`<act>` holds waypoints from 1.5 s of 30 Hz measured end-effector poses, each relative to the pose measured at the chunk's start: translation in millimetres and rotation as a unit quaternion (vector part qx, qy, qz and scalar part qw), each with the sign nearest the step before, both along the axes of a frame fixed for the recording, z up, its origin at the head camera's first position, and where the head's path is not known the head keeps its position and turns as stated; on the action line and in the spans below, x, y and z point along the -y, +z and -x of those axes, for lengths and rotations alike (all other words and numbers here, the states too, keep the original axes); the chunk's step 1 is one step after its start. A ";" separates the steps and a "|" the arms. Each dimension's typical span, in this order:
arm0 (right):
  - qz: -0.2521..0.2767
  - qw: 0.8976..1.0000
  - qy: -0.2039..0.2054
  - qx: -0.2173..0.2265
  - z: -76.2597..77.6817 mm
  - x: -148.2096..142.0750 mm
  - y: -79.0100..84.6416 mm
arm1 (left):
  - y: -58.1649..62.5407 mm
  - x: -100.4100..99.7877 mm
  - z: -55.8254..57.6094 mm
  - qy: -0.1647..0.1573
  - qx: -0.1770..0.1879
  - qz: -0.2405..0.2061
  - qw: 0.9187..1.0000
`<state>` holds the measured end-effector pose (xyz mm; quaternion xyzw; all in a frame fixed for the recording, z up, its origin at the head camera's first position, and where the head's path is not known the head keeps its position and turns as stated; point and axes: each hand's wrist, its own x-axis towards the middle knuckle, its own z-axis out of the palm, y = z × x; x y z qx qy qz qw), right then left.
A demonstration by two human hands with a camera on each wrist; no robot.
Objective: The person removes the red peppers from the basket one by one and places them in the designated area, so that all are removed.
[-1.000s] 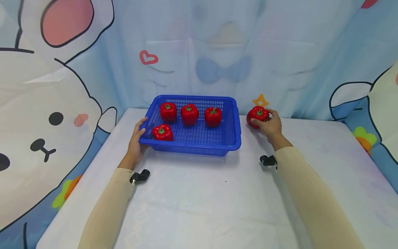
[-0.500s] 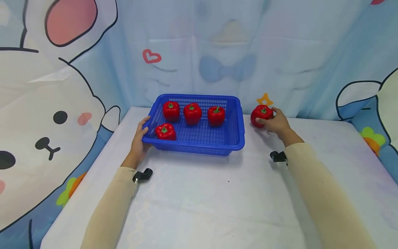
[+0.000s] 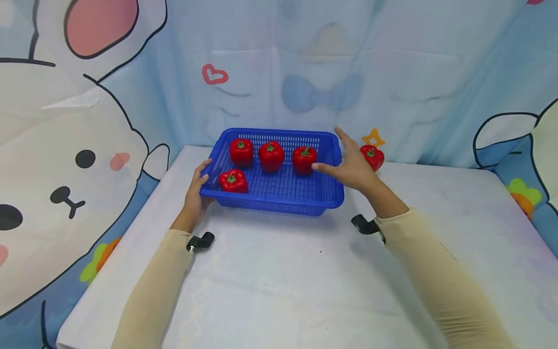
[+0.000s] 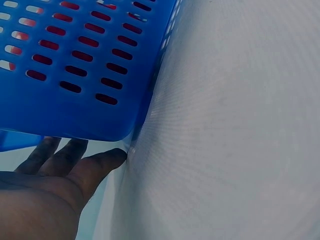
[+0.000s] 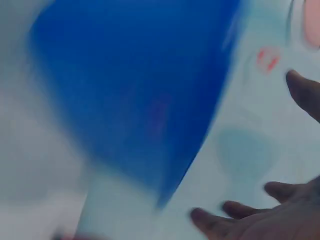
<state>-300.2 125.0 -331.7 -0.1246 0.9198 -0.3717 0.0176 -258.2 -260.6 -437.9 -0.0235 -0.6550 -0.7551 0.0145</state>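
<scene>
A blue plastic basket point(image 3: 279, 190) stands toward the back of the table, with several red bell peppers point(image 3: 271, 156) upright in it. My left hand point(image 3: 194, 199) rests along the basket's left end, fingertips at the rim; in the left wrist view its extended fingers point(image 4: 95, 167) pass behind the basket's corner. With thumb and fingers spread wide, my right hand point(image 3: 355, 167) holds nothing at the basket's right end. Its thumb overlaps the inside of the basket in the head view. Another red bell pepper point(image 3: 373, 156) lies on the table beyond this hand, partly hidden by it.
A white cloth covers the table point(image 3: 279, 281). Close behind the basket hangs a light blue printed curtain point(image 3: 244, 97). A small black wrist camera point(image 3: 365, 224) sits on the right sleeve, and a similar wrist camera point(image 3: 201, 241) on the left one.
My right hand has let go of the pepper right of the basket and moved left to the basket's right end, fingers spreading. My left hand has stayed at the left end.
</scene>
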 end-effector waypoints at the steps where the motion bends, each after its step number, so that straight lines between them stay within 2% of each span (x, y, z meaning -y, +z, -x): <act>1: -0.003 1.000 0.021 0.012 -5.6 12.8 2.5 | 0.3 0.4 0.1 0.001 0.000 0.001 1.000; 4: 0.003 0.995 0.080 0.052 -17.6 49.3 2.2 | 0.8 1.4 0.4 0.004 -0.001 0.001 1.000; 7: 0.015 0.990 0.108 0.092 -22.7 81.7 -7.2 | 0.2 1.6 0.9 0.004 -0.001 0.001 1.000; 12: 0.056 0.980 0.116 0.149 -17.9 121.2 -25.2 | -1.9 0.3 1.9 -0.001 -0.003 -0.004 1.000; 16: 0.067 0.978 0.107 0.164 -10.6 145.4 -30.1 | -2.1 0.5 2.4 -0.002 -0.006 -0.005 1.000; 21: 0.031 0.979 0.116 0.167 0.8 169.5 -33.1 | -1.8 1.4 3.1 0.005 -0.012 0.006 1.000; 27: -0.016 0.974 0.156 0.163 15.7 185.4 -40.2 | -3.7 1.9 5.8 0.003 -0.014 0.007 1.000; 35: -0.054 0.969 0.200 0.137 22.3 192.6 -42.4 | -3.4 1.4 7.0 -0.002 -0.024 0.007 1.000; 39: -0.063 0.971 0.195 0.127 22.7 192.1 -43.3 | -2.8 0.0 6.7 -0.004 -0.023 0.006 1.000; 45: -0.037 0.979 0.170 0.108 21.1 187.6 -44.5 | -4.7 1.5 5.5 -0.005 -0.018 -0.006 1.000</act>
